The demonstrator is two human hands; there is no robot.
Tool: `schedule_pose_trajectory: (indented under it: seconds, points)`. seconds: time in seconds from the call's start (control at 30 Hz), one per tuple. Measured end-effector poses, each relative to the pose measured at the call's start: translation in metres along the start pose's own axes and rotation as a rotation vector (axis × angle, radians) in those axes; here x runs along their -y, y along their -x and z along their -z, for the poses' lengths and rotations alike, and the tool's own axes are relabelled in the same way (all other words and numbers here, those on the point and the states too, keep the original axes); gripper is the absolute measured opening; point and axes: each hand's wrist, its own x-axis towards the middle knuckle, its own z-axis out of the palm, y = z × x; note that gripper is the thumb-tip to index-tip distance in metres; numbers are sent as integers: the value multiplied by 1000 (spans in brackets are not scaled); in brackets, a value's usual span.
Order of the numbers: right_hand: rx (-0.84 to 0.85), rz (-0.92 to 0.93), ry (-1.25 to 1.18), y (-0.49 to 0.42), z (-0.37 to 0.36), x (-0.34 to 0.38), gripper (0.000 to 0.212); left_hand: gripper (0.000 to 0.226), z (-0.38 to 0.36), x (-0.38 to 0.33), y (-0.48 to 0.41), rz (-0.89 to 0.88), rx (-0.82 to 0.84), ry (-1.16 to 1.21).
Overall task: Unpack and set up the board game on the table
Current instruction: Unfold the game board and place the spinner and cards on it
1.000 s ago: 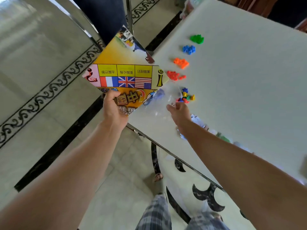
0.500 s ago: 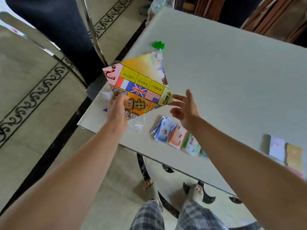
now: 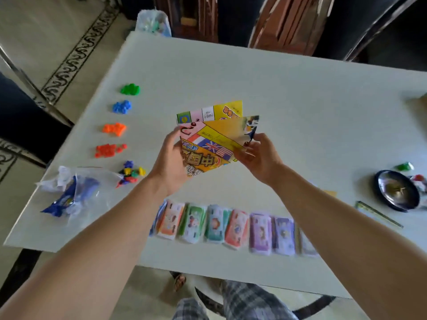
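Game board (image 3: 215, 139) folded, above table (image 3: 300, 107); left hand (image 3: 171, 162) and right hand (image 3: 256, 153) both grip its edges.

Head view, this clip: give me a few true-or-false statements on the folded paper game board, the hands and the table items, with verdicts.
1. Both hands, left hand and right hand, hold the folded colourful paper game board. True.
2. The board lies fully unfolded on the white table. False: it is held, partly folded.
3. The row of play-money stacks lies along the near edge. True.
4. The green plastic pieces sit inside the clear plastic bag. False: they lie apart on the table.
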Motion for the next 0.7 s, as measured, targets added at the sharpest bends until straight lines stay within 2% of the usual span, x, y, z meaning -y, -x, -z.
schedule_pose_trajectory:
  seconds: [0.1,0.17,0.23,0.33,0.43,0.47,0.53,0.6,0.7]
  points:
    - [36,72,128,-15,29,24,17,39,-20,1,-29,55,-81,41]
    - [43,64,102,-23,41,35,13,36,-32,5,-49,95,-165,20]
    - [38,80,12,-23,50,49,24,22,-49,10,-67,113,-256,20]
    - [26,103,27,-27,62,61,19,17,-61,17,-84,61,-357,-39]
    - [56,14,216,-32,78,70,31,10,-60,19,-97,44,-410,-101]
    - [91,-25,298,-33,84,73,31,10,-58,17,-101,30,-443,-87]
    - [174,-104,385,-36,94,80,16,10,-53,9,-110,7,-504,-105]
    - [220,-118,491,-39,103,85,16,19,-48,1,-122,3,-525,-100]
    - [88,-8,603,-44,107,89,13,30,-46,-9,-138,59,-520,-20]
